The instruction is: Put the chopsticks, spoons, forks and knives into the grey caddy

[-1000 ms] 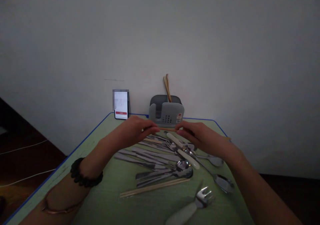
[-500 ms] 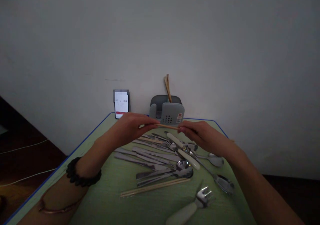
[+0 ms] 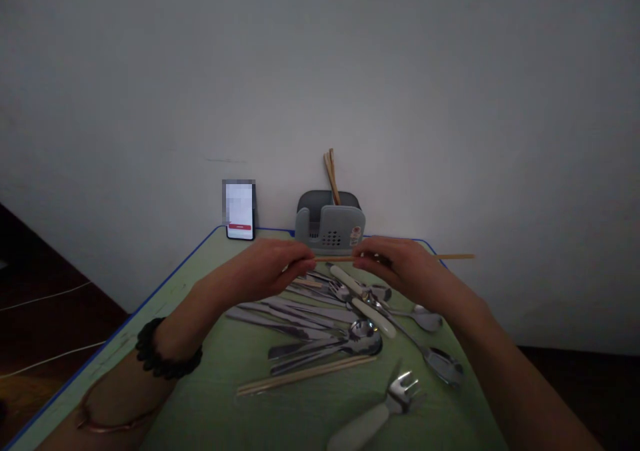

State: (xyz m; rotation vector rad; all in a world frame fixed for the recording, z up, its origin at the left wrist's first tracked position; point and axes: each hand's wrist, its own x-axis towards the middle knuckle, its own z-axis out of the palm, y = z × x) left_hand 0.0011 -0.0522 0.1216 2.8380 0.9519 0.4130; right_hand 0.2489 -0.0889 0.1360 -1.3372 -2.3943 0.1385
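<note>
Two hands are raised just over the far part of the worktop, and one slim pale wooden chopstick (image 3: 455, 256) lies level between them. The left hand (image 3: 273, 264) has its grip closed, thumb and fingertips pinching the left end; the right hand (image 3: 393, 257) has its grip pinched on it further along. I think it is a single stick, though the dim light could conceal a second.

Beyond them stands one grey plastic cutlery holder (image 3: 344, 226) with a few wooden chopsticks (image 3: 331, 174) leaning up out of it, too bunched to count. To its left is one upright phone (image 3: 240, 204), its screen partly blurred.

On the pale green, blue-edged worktop (image 3: 215, 411) I count two chopsticks lying together (image 3: 305, 375), two cream handles (image 3: 373, 317) and one near white-handled fork (image 3: 400, 394), its handle cut off below. The silvery metal cutlery (image 3: 300, 317) overlaps too much to count; its far end is partly hidden by the left hand.
</note>
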